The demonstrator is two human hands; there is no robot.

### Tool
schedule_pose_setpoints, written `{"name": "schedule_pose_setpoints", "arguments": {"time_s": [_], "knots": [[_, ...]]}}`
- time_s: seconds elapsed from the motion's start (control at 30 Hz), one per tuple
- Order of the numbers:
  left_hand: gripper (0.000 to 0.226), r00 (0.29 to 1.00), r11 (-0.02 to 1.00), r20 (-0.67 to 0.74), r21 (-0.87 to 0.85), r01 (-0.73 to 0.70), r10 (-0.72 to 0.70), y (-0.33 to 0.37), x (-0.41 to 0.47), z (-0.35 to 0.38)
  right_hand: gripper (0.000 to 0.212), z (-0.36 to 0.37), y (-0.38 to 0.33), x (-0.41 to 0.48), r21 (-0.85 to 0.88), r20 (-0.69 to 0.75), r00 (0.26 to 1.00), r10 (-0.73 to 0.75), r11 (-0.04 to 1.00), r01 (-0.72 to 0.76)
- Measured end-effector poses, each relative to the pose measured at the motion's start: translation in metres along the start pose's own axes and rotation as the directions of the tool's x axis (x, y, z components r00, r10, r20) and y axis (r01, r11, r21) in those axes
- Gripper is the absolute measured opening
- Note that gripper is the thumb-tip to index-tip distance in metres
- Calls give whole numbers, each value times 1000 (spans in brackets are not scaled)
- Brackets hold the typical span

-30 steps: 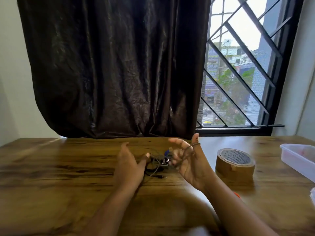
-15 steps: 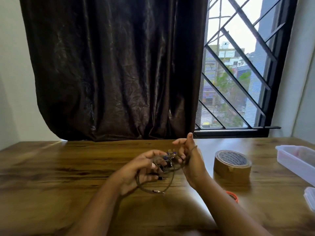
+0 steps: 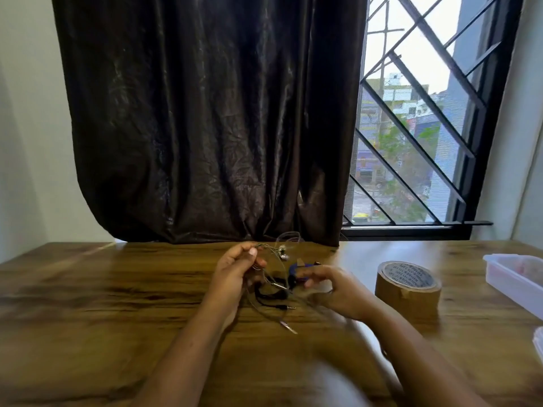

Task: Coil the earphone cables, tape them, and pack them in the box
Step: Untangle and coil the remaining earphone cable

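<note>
A thin grey earphone cable (image 3: 271,254) hangs from my left hand (image 3: 235,271), which pinches it above the wooden table (image 3: 117,304). Its metal plug (image 3: 288,326) trails down toward the table. A black earphone cable (image 3: 271,293) with its plug lies in a loose heap under the hands. My right hand (image 3: 332,286), blurred, is low beside that heap, fingers curled near a small blue object (image 3: 295,270); I cannot tell if it grips the cable. A roll of brown tape (image 3: 408,286) stands to the right. The clear plastic box (image 3: 517,274) sits at the far right edge.
A dark curtain (image 3: 205,118) hangs behind the table, with a barred window (image 3: 417,127) to its right. Another clear plastic piece (image 3: 539,345) shows at the right border. A blurred pale shape lies near the table's front edge.
My left hand has lifted and moved away from the right, drawing the grey cable out. My right hand dropped and turned palm-down toward the table. The camera view shifted slightly.
</note>
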State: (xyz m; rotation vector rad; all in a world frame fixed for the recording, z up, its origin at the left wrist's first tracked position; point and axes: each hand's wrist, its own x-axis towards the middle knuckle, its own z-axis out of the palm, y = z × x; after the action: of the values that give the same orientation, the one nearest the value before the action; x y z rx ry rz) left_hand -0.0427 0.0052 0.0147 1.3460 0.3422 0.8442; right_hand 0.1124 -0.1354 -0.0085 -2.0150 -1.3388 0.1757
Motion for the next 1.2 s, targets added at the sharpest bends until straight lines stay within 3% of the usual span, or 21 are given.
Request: {"name": "schedule_pose_setpoints", "arguments": {"time_s": [0.07,0.13,0.23,0.3,0.4,0.43,0.53,0.63,0.8,0.9,0.93,0.97,1.03,1.07,1.1,1.2], "knots": [[20,998,998,54,63,15,-18,-1,-1,2,55,-1,1,-2,53,65,998,0,999,-3],[18,996,982,90,189,6,-23,-3,-4,5,65,-5,-7,-3,272,76,996,-36,962,14],[14,994,974,112,226,-19,-6,-4,-6,9,65,-12,-12,1,522,-281,960,-24,835,174],[15,993,969,122,244,-30,0,-2,-8,9,49,-12,-17,1,681,-350,936,36,696,228],[17,982,966,191,253,-48,-1,-3,-12,13,32,-11,-27,-2,895,-70,997,-12,440,68],[16,979,967,204,248,-51,-1,-3,-14,14,36,-12,-29,-4,907,53,997,-60,420,-23],[17,971,964,238,262,-52,-12,-5,-12,12,62,-20,-22,-9,817,299,942,-151,551,-171],[18,946,964,311,265,0,-86,-8,-10,7,77,-29,-11,-14,800,423,893,-152,526,-290],[19,936,983,316,147,112,-154,-6,-9,10,86,-34,-6,-15,780,551,783,-290,514,-358],[18,945,984,291,132,116,-150,-7,-9,9,85,-33,-6,-15,775,562,777,-282,509,-376],[19,949,985,273,105,136,-159,-7,-8,8,86,-32,-4,-14,755,548,802,-239,555,-350],[21,951,984,256,74,160,-174,-7,-8,7,85,-29,-1,-12,691,489,856,-167,673,-263],[26,948,982,256,38,185,-188,-7,-7,5,82,-24,2,-8,282,156,987,-25,959,-20],[29,948,984,264,48,170,-177,-8,-7,5,78,-19,3,-5,57,-18,999,-45,997,46],[33,951,987,266,74,144,-159,-8,-8,6,72,-13,2,-1,-29,-144,987,-74,997,71],[34,969,987,220,143,78,-108,-8,-9,8,51,2,-10,3,225,-290,950,-112,957,182]]}}
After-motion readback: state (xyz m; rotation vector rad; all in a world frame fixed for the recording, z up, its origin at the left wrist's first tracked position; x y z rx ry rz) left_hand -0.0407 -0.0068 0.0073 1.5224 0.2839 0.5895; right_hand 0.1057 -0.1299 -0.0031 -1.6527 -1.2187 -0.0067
